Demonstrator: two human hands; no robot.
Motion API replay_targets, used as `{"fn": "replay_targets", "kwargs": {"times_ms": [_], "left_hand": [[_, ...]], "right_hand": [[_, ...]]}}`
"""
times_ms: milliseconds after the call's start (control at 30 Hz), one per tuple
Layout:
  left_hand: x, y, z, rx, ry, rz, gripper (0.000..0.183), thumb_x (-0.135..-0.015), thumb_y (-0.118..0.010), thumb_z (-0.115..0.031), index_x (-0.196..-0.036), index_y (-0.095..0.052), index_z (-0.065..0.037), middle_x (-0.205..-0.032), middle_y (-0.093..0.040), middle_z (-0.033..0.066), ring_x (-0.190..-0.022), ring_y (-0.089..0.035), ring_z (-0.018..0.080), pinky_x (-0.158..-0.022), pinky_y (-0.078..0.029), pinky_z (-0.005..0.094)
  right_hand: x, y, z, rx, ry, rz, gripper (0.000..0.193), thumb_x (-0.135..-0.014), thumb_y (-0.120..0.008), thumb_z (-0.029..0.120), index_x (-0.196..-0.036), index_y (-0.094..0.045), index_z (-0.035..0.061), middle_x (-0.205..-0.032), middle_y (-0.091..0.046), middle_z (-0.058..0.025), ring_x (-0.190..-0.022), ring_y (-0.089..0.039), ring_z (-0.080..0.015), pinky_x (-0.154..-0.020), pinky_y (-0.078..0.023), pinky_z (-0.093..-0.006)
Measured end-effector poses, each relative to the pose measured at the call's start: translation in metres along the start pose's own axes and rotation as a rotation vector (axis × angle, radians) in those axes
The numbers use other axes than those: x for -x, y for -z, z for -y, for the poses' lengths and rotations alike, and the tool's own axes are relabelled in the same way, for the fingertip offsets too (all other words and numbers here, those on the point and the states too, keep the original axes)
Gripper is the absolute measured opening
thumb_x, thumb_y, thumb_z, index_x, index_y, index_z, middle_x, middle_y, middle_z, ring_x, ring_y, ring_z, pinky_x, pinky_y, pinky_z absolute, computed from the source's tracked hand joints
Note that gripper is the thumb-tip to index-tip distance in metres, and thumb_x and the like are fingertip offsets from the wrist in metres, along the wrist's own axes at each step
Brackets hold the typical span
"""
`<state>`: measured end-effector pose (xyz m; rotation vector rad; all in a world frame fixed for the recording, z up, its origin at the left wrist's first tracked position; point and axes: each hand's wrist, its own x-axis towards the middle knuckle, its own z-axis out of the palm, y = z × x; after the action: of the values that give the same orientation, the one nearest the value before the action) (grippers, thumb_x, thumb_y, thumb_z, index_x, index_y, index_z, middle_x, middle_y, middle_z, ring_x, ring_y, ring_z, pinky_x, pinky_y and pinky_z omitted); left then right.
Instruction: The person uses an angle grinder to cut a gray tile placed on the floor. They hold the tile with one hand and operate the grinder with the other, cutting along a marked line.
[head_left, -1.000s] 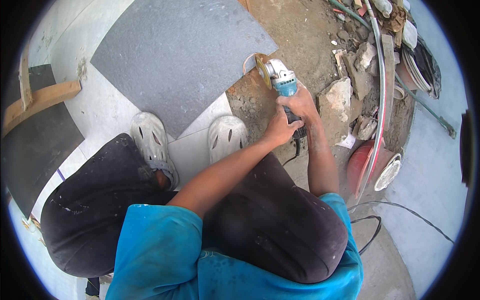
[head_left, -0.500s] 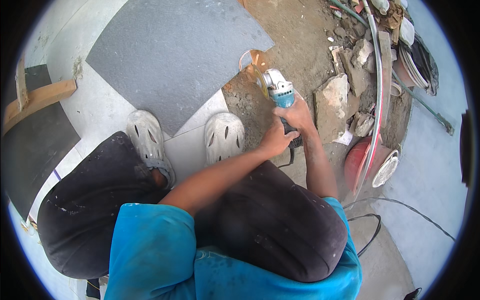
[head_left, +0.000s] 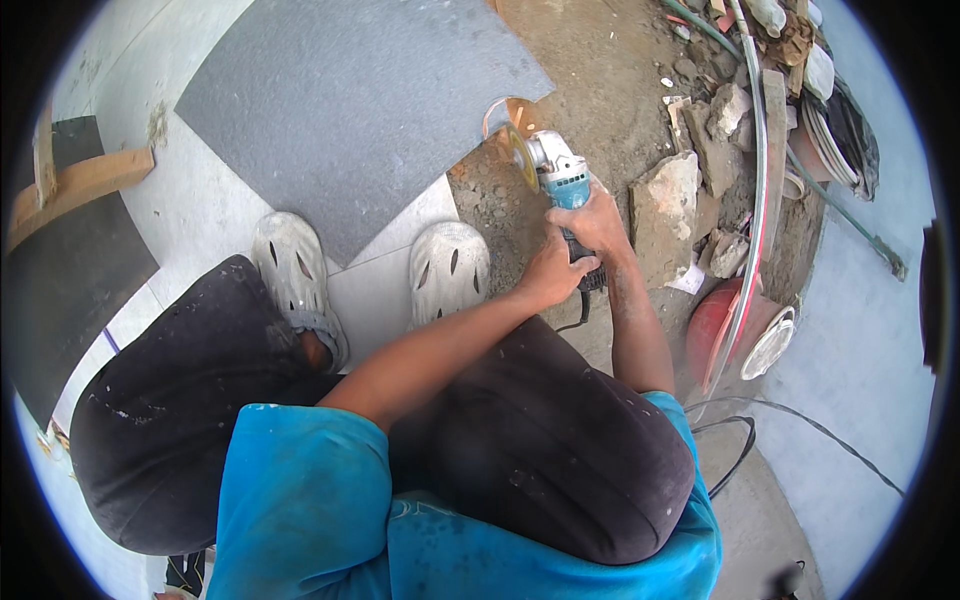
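Note:
An angle grinder (head_left: 567,187) with a teal body, a silver head and a thin yellowish disc (head_left: 524,160) is held in both my hands. My right hand (head_left: 598,222) wraps around the body just behind the head. Farther back, my left hand (head_left: 552,268) is closed around the dark rear end, close against the right. The disc stands on edge beside the notched right corner of a large dark grey tile (head_left: 350,110). A curved, pale-edged cut shows at that notch, over bare soil. Whether the disc touches the tile, or is spinning, I cannot tell.
Broken concrete slabs (head_left: 667,215) lie right of the grinder, beside a long metal straightedge (head_left: 757,150). A red bucket (head_left: 712,318) lies tipped near a black cable (head_left: 755,440). Wooden pieces (head_left: 90,188) rest at left. My shoes (head_left: 450,268) stand on pale tiles.
The view has shifted slightly. Both hands keep their hold on the grinder, almost in the same spot by the tile's notch. More of a dark object shows at the lower right edge.

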<state>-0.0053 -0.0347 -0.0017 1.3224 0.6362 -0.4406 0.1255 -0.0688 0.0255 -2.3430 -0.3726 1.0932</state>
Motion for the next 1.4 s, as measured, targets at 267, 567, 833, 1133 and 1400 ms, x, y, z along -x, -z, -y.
{"fn": "replay_targets", "kwargs": {"times_ms": [267,567,833,1133,1400], "left_hand": [[0.005,0.001,-0.001,-0.028,0.007,-0.048,0.095,-0.088,-0.074,-0.038,-0.145,-0.018,0.014,-0.133,-0.052,0.0371,-0.123,-0.057,0.0461,-0.103,-0.045,0.0476],[-0.002,0.023,-0.008,0.047,0.039,0.021,0.101,-0.087,-0.076,-0.039,-0.149,-0.014,0.013,-0.135,-0.054,0.0327,-0.126,-0.056,0.0419,-0.105,-0.044,0.0434],[0.006,0.008,-0.020,0.378,0.089,0.112,0.079,-0.093,-0.070,-0.011,-0.149,-0.017,0.002,-0.147,-0.037,0.0244,-0.128,-0.051,0.0307,-0.090,-0.059,0.0397],[0.028,0.040,-0.009,-0.012,-0.097,0.122,0.069,-0.094,-0.072,-0.019,-0.148,-0.034,-0.001,-0.125,-0.058,0.0174,-0.104,-0.062,0.0224,-0.080,-0.055,0.0330],[-0.045,0.279,-0.031,-0.578,-0.563,-0.762,0.036,-0.100,-0.062,-0.038,-0.105,-0.072,-0.003,-0.087,-0.071,0.0086,-0.079,-0.068,0.0195,-0.071,-0.054,0.0337]], "right_hand": [[0.000,-0.005,-0.002,0.034,-0.025,-0.003,0.066,-0.062,-0.076,0.024,-0.121,-0.061,-0.0034,-0.104,-0.072,-0.0173,-0.096,-0.069,-0.0268,-0.086,-0.053,-0.0368],[-0.015,-0.011,-0.007,0.078,-0.059,-0.035,0.087,-0.057,-0.075,0.037,-0.130,-0.056,-0.0075,-0.112,-0.070,-0.0280,-0.104,-0.068,-0.0383,-0.090,-0.053,-0.0403],[0.016,0.014,0.010,0.108,-0.116,-0.046,0.082,-0.054,-0.080,0.036,-0.124,-0.060,-0.0018,-0.104,-0.071,-0.0249,-0.099,-0.069,-0.0403,-0.085,-0.055,-0.0464],[0.053,-0.001,0.000,-0.223,-0.128,-0.333,0.079,-0.051,-0.081,0.034,-0.119,-0.063,-0.0024,-0.101,-0.072,-0.0244,-0.096,-0.070,-0.0383,-0.082,-0.056,-0.0436],[0.074,-0.017,-0.031,-0.472,-0.235,-0.593,0.081,-0.054,-0.081,0.035,-0.120,-0.061,-0.0084,-0.106,-0.069,-0.0271,-0.098,-0.069,-0.0345,-0.085,-0.054,-0.0399]]}}
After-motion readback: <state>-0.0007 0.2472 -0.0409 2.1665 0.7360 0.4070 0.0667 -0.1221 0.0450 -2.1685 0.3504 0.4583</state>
